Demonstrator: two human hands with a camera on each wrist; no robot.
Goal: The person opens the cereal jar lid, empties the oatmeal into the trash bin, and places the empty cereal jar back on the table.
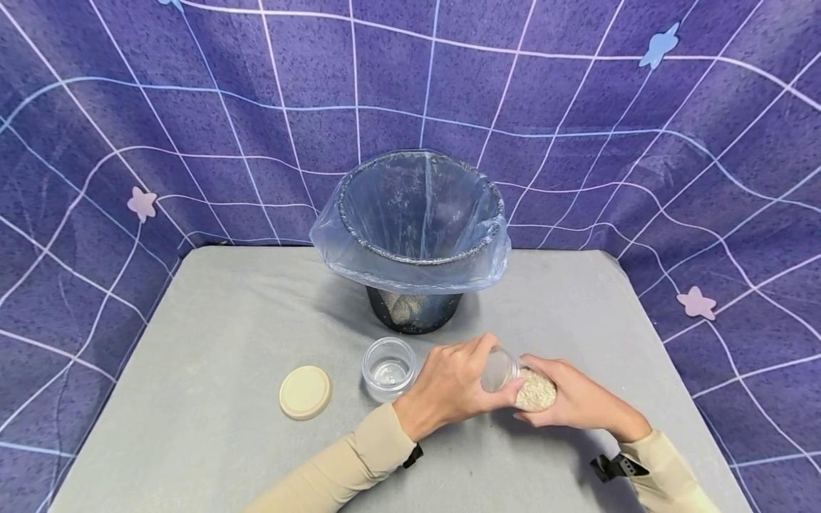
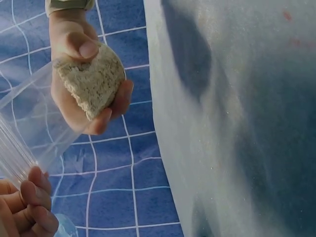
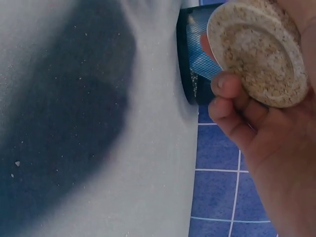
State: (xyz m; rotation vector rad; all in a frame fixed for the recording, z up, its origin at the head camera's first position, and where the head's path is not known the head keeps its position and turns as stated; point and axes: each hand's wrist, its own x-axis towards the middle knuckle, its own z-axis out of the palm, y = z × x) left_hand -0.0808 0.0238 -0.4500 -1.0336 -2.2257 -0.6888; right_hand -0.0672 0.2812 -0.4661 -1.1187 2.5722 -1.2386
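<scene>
Both hands hold a tilted clear jar low over the table's right half. My left hand grips its ridged mouth end, while my right hand is wrapped round its base. Pale oat-like flakes fill the base end and slope across it in the left wrist view. Through the round bottom in the right wrist view, the flakes press against the clear wall. Left of my left hand, a second clear jar stands upright without a lid. A cream round lid lies flat farther left.
A black mesh bin with a translucent blue liner folded over its rim stands at the back middle of the grey table. Small pale specks lie on the tabletop. A purple gridded curtain encloses the back and sides.
</scene>
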